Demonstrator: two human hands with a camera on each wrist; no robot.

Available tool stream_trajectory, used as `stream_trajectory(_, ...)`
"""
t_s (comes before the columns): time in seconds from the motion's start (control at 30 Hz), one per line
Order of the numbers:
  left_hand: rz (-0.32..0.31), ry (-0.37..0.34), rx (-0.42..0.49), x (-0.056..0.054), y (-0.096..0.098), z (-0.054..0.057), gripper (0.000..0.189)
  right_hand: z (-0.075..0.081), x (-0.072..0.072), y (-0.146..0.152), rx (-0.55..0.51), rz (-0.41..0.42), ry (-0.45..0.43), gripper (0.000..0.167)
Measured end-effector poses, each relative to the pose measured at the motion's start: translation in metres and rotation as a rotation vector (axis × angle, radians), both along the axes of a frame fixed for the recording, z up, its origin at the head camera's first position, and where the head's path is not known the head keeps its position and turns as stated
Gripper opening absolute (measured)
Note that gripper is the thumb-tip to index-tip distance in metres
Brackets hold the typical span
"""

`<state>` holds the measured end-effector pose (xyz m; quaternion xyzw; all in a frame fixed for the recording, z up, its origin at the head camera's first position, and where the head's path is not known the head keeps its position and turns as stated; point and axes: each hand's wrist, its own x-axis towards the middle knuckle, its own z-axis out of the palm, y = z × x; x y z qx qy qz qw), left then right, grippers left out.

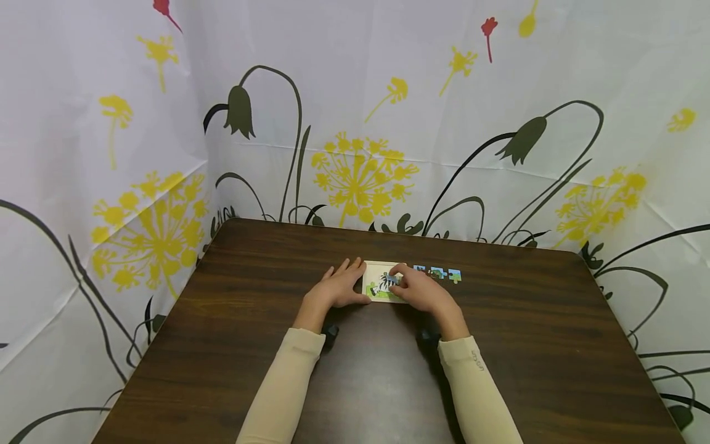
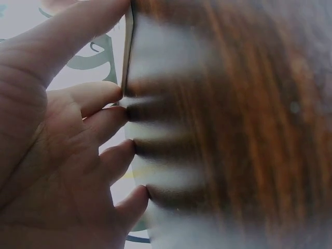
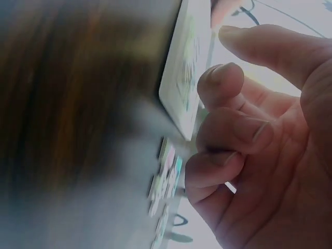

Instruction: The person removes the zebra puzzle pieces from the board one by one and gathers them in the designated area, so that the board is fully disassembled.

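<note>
Fingers [image 2: 116, 161] spread on left hand [image 1: 335, 290], thumb and index at left side of shallow puzzle tray [image 1: 383, 264]. Tray lies flat on dark table [image 1: 527, 320], toward far edge; zebra picture [image 1: 383, 285] shows inside. Right hand [image 1: 423, 291] reaches over tray's right part, fingers curled; cannot tell whether they pinch anything. Loose puzzle pieces [image 1: 437, 272] lie just right of tray.

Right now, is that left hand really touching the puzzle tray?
Touching. The left wrist view shows the left hand with its thumb and index fingertip against the edge of the puzzle tray.
</note>
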<state>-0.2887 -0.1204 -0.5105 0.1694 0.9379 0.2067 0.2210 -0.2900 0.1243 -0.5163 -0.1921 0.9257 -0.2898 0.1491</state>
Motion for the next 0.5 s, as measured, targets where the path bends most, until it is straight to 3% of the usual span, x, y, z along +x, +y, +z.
stream_trajectory(0.13, 0.0, -0.003, 0.011, 0.0, -0.001, -0.001, 0.099, -0.002, -0.001, -0.009, 0.048, -0.017, 0.016, 0.048)
stream_trajectory(0.37, -0.022, 0.005, 0.001, 0.001, -0.002, -0.001, 0.098, -0.005, -0.005, -0.018, 0.11, -0.01, 0.035, 0.045)
stream_trajectory(0.5, 0.0, -0.001, 0.02, -0.005, -0.004, -0.01, 0.101, -0.004, -0.006, -0.021, 0.104, -0.019, 0.029, 0.046)
